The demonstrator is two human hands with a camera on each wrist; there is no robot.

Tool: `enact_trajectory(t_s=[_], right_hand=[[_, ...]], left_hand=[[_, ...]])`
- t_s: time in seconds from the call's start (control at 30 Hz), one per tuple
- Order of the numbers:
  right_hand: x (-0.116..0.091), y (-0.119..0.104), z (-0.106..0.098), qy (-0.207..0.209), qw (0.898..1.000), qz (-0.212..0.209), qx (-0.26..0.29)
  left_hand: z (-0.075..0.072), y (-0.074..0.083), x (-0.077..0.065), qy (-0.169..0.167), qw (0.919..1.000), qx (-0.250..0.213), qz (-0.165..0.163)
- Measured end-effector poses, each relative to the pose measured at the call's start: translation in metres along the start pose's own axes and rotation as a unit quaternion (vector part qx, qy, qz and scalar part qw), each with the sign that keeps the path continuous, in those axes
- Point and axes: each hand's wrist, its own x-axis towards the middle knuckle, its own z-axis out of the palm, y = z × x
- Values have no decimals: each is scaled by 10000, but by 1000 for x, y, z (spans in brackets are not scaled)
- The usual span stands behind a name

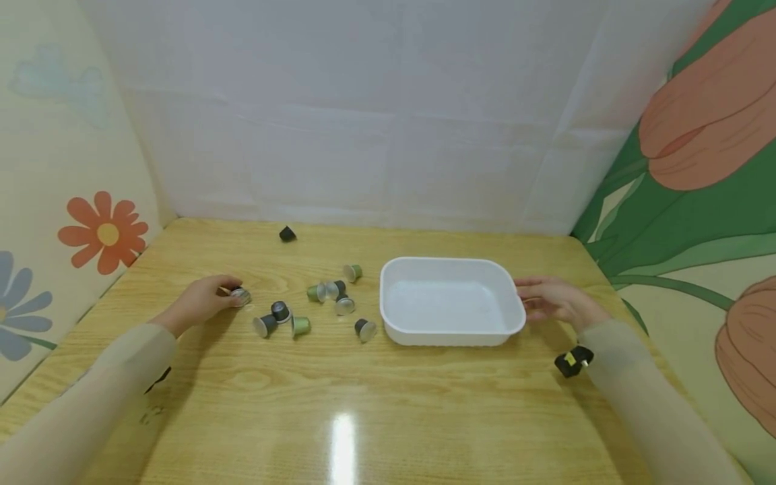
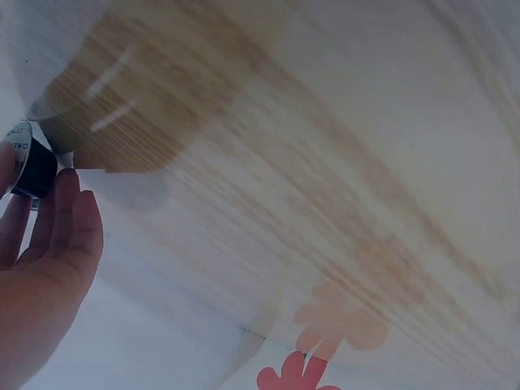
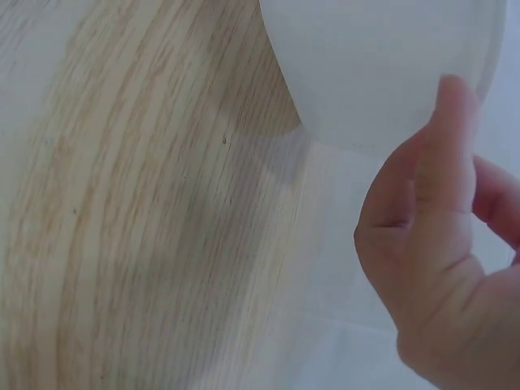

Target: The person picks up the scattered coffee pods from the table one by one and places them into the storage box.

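Observation:
My left hand (image 1: 203, 301) is at the left of the table, pinching a dark coffee capsule (image 1: 240, 296) between thumb and fingers. In the left wrist view, the capsule (image 2: 36, 168) shows its pale printed lid and dark side. At the right end of a white plastic tub (image 1: 451, 340), my right hand (image 1: 556, 301) has its fingers against the outer wall. The right wrist view shows that hand (image 3: 443, 244) with a digit laid along the tub wall (image 3: 366, 73). Between the hands lie several loose capsules, including a green capsule (image 1: 301, 326) and a black capsule (image 1: 281, 311).
A lone black capsule (image 1: 287, 234) lies near the back edge of the wooden table (image 1: 261, 417). Another dark capsule (image 1: 365, 329) is just left of the tub. White cloth (image 1: 364, 135) hangs behind, with flower-patterned panels (image 1: 697, 283) at both sides.

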Motion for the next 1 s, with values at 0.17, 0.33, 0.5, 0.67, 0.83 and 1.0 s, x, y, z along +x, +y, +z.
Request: enact_trajectory(t_s=[0.17, 0.33, 0.5, 0.67, 0.83, 1.0], right_hand=[[1, 2, -1, -14, 9999, -11, 116], [1, 4, -1, -1, 9999, -137, 79], [1, 5, -2, -30, 9997, -196, 146], [1, 3, -2, -7, 9998, -143, 146], [2, 3, -3, 14, 9999, -83, 143], [3, 3, -2, 60, 9999, -71, 67]], left_hand=[[-2, 3, -2, 63, 9999, -53, -74], [-4, 10, -3, 71, 9998, -147, -149], [-6, 20, -6, 129, 9995, -244, -156], [-4, 30, -8, 180, 9995, -241, -122], [-1, 40, -12, 211, 9994, -272, -26], [0, 52, -15, 236, 9993, -273, -3]])
